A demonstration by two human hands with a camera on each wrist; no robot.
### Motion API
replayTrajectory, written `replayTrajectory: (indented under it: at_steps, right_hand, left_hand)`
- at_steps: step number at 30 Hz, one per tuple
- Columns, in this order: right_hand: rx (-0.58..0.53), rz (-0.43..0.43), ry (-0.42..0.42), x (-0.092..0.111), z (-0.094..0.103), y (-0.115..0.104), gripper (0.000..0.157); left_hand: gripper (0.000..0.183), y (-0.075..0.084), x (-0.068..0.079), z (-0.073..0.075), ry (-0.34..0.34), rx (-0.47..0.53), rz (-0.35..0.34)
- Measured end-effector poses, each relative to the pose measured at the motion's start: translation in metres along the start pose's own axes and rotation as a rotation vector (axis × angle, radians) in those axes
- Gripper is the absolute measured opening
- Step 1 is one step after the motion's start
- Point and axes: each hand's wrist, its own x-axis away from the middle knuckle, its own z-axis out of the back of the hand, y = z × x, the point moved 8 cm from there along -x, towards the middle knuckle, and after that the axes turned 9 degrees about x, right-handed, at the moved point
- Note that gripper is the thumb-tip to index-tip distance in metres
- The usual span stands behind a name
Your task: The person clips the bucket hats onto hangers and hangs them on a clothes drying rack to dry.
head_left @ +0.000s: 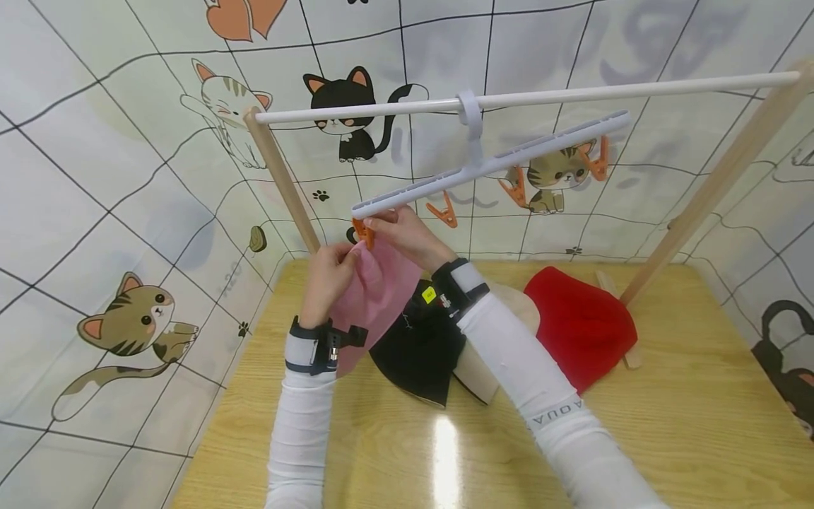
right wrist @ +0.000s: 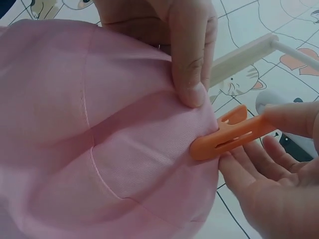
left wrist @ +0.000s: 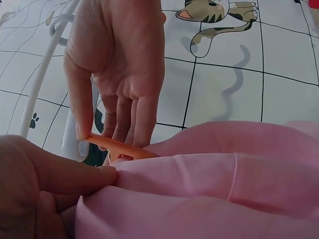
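Note:
A pink fabric hat hangs from my left hand, whose thumb and fingers pinch its edge. My right hand holds an orange clip at the left end of a white hanger. In the right wrist view, the clip overlaps the pink edge, with the right thumb on its handle end. Left fingertips grip the cloth right beside it. The hanger tilts, its left end lower, below a white rod.
Several more orange clips, one at the middle, hang along the hanger. Wooden posts bear the rod. On the wooden table lie a black hat, a beige hat and a red hat.

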Motion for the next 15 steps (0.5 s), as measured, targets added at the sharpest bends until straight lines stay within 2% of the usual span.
replayTrajectory:
  at_steps: [3, 9, 15]
  right_hand:
    - [0.027, 0.001, -0.005, 0.002, 0.002, 0.0, 0.034]
    - [0.032, -0.072, -0.003, 0.009, 0.009, 0.005, 0.039]
    - [0.145, -0.17, 0.036, 0.021, 0.022, 0.018, 0.031]
  left_hand:
    - [0.022, -0.003, 0.001, -0.002, -0.005, 0.008, 0.004]
    - [0.022, -0.01, 0.001, -0.004, -0.011, 0.031, 0.003]
    - [0.024, -0.014, 0.0, 0.001, 0.011, 0.075, 0.008]
